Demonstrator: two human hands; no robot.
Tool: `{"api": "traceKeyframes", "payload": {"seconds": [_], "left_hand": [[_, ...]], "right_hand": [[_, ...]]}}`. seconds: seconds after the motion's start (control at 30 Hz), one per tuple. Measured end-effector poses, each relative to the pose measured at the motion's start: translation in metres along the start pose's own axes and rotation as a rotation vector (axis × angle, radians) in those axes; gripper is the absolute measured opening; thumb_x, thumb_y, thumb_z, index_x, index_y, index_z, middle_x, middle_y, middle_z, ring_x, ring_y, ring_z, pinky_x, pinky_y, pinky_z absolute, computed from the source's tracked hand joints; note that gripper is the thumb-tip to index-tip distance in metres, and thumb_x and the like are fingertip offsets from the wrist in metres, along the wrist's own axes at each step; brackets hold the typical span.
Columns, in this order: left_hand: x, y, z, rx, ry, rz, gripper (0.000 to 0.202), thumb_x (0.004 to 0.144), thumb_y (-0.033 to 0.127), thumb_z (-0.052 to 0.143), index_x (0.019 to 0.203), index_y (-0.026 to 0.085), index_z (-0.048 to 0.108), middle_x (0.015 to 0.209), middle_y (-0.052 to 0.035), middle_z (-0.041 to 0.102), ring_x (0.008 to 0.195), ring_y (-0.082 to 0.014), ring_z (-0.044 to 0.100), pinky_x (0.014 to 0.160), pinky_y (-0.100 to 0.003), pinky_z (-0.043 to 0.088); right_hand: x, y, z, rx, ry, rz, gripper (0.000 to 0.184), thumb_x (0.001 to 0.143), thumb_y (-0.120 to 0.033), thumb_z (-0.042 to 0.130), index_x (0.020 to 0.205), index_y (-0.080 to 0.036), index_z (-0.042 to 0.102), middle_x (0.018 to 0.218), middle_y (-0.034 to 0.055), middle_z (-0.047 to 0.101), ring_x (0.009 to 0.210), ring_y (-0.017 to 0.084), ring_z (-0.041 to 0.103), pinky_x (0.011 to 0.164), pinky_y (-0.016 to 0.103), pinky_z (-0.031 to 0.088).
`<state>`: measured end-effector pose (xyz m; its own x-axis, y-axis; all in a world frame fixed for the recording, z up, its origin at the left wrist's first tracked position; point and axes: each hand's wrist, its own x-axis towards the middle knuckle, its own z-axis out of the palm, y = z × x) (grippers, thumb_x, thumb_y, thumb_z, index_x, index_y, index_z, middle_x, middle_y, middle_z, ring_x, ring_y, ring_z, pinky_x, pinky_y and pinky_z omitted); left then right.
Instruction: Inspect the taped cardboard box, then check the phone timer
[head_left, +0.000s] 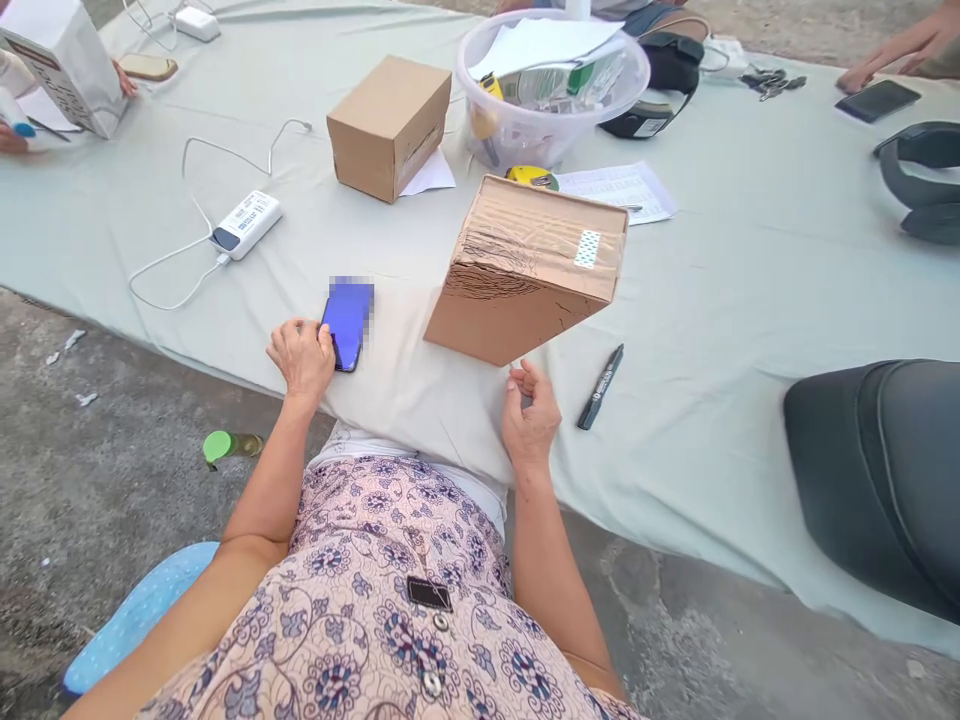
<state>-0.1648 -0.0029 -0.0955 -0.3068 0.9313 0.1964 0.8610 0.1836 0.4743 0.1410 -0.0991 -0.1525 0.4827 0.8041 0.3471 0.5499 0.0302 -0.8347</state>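
My left hand (302, 357) rests on the pale green cloth (750, 300), its fingers curled around the lower left edge of a blue phone (348, 322). My right hand (529, 412) hovers loosely curled and empty just below the near corner of a taped cardboard box (529, 265), which stands tilted on the cloth. A black marker (600, 387) lies just right of that hand.
A smaller cardboard box (388, 125), a white power bank (246, 224) with cable and a clear plastic bowl (551, 85) of papers and tools lie farther back. Other people's hands show at the far left (124, 80) and far right (896, 50). A dark seat (877, 480) is at right.
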Motion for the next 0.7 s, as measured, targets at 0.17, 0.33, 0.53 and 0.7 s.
{"api": "traceKeyframes", "payload": {"seconds": [0.17, 0.33, 0.53, 0.7], "left_hand": [[-0.001, 0.016, 0.003, -0.104, -0.079, -0.07, 0.021, 0.092, 0.028, 0.053, 0.102, 0.016, 0.067, 0.13, -0.0224, 0.06, 0.129, -0.0428, 0.046, 0.108, -0.065, 0.032], [0.005, 0.017, 0.005, -0.426, -0.134, -0.185, 0.009, 0.089, 0.024, 0.054, 0.082, 0.021, 0.059, 0.108, -0.0147, 0.065, 0.116, -0.0349, 0.055, 0.107, -0.056, 0.036], [0.003, 0.018, 0.018, -0.609, -0.115, -0.21, 0.007, 0.089, 0.021, 0.05, 0.084, 0.022, 0.054, 0.078, -0.0015, 0.058, 0.079, -0.0205, 0.057, 0.085, -0.036, 0.047], [0.0, 0.017, 0.025, -0.816, -0.134, -0.276, 0.005, 0.086, 0.021, 0.054, 0.082, 0.022, 0.052, 0.058, 0.0074, 0.041, 0.049, -0.0113, 0.039, 0.054, -0.025, 0.038]], "right_hand": [[-0.001, -0.003, -0.002, -0.007, 0.0, 0.008, 0.036, 0.092, -0.031, 0.053, 0.122, -0.016, 0.064, 0.103, 0.0106, 0.075, 0.095, 0.021, 0.072, 0.092, 0.043, 0.058], [-0.001, -0.004, -0.002, 0.002, 0.022, 0.01, 0.036, 0.092, -0.032, 0.053, 0.123, -0.015, 0.064, 0.102, 0.0104, 0.075, 0.093, 0.021, 0.071, 0.09, 0.041, 0.058], [-0.002, -0.002, -0.001, 0.041, 0.046, 0.051, 0.036, 0.092, -0.035, 0.054, 0.122, -0.017, 0.063, 0.099, 0.0083, 0.074, 0.089, 0.02, 0.071, 0.089, 0.04, 0.058], [-0.004, -0.003, -0.002, 0.084, 0.119, 0.076, 0.034, 0.091, -0.035, 0.053, 0.119, -0.019, 0.062, 0.097, 0.0064, 0.073, 0.081, 0.017, 0.071, 0.081, 0.036, 0.057]]}}
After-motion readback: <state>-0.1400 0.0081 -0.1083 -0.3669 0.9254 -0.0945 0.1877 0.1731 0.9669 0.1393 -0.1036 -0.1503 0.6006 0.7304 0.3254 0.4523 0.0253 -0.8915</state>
